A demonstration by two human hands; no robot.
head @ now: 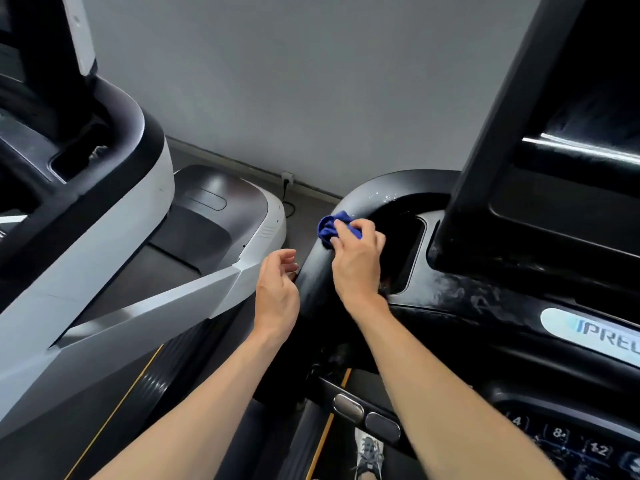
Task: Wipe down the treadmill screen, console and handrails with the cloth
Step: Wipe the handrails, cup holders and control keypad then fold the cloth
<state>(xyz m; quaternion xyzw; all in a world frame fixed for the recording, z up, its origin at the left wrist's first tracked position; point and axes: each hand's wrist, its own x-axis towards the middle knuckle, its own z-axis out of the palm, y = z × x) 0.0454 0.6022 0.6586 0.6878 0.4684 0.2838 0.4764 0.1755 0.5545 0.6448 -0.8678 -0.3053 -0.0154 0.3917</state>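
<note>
Both your bare forearms reach fwd from the bottom edge, roughly parallel, angled up and inward. Your right hand point(356, 261) is further fwd, back of hand up, wrist bent slightly, fingers point(341, 233) curled in a tight grip on a bunched blue cloth point(329, 227). Your left hand point(277, 289) hangs just beside it, lower and to the left, thumb side up, fingers loosely curled, holding nothing.

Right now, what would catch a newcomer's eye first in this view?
The blue cloth at centre, gripped by the right hand against the curved black handrail. Beside it, the left hand hovers open, holding nothing. A white treadmill fills the left side.
</note>
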